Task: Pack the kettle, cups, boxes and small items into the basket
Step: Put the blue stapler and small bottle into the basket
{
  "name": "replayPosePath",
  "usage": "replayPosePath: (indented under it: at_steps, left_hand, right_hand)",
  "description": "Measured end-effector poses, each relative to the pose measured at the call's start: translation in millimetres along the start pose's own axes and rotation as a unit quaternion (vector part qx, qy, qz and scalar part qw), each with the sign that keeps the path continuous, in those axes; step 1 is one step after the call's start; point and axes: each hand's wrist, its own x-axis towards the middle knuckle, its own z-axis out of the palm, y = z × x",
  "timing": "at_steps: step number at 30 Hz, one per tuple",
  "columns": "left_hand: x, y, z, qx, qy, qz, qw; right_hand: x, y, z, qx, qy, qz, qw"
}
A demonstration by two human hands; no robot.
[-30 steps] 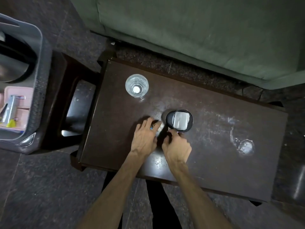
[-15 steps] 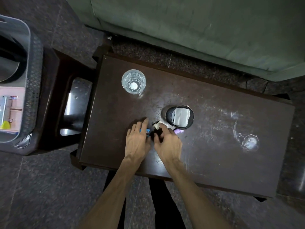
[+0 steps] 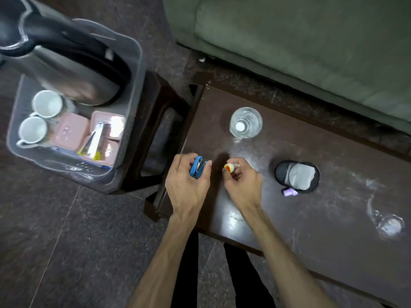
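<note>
My left hand (image 3: 188,185) grips a small blue stapler (image 3: 197,168) above the left edge of the dark table (image 3: 311,207). My right hand (image 3: 243,183) pinches a small white item with a red and yellow end (image 3: 230,167). The grey basket (image 3: 133,103) stands at the left on a dark stool; inside it are a steel kettle (image 3: 73,72), two white cups (image 3: 40,118) and pink boxes (image 3: 89,134). On the table remain a clear glass (image 3: 245,122), a black mesh pouch (image 3: 297,176) and a small purple item (image 3: 289,192).
A green sofa (image 3: 300,41) runs along the far side of the table. The dark stool (image 3: 160,130) under the basket stands close to the table's left end. Dark tiled floor lies in front. White smudges mark the table's right part.
Both hands have lifted off the table, the left with the blue stapler and the right with the white item. The view has swung left, showing the basket's contents.
</note>
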Motion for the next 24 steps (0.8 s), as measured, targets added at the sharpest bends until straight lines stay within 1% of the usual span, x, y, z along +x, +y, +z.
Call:
replayPosePath:
  at_steps: [4, 8, 13, 16, 20, 24]
  left_hand:
    - [32.5, -3.2, -50.1, -0.042, 0.056, -0.014, 0.997]
    - [63.5, -18.7, -97.5, -0.028, 0.109, -0.021, 0.993]
    - [93.3, -56.4, -143.4, 0.037, 0.153, -0.023, 0.987]
    - [105.7, -78.3, -159.6, 0.069, 0.131, -0.055, 0.987]
    - [112.4, -95.6, -164.1, 0.076, 0.078, -0.075, 0.991]
    - [110.3, -103.1, -158.4, 0.081, 0.039, -0.064, 0.994]
  right_hand:
    - [-7.1, -70.8, 23.9, 0.065, -0.016, -0.080, 0.995]
    - [-14.9, -139.5, 47.8, 0.112, -0.056, -0.151, 0.981]
    - [-23.5, -201.9, 78.0, 0.081, -0.104, -0.255, 0.958]
    - [-25.1, -224.1, 96.3, 0.007, -0.136, -0.303, 0.943]
    - [-20.8, -234.1, 111.3, -0.092, -0.156, -0.333, 0.925]
    - [-17.6, -231.6, 117.1, -0.106, -0.155, -0.333, 0.924]
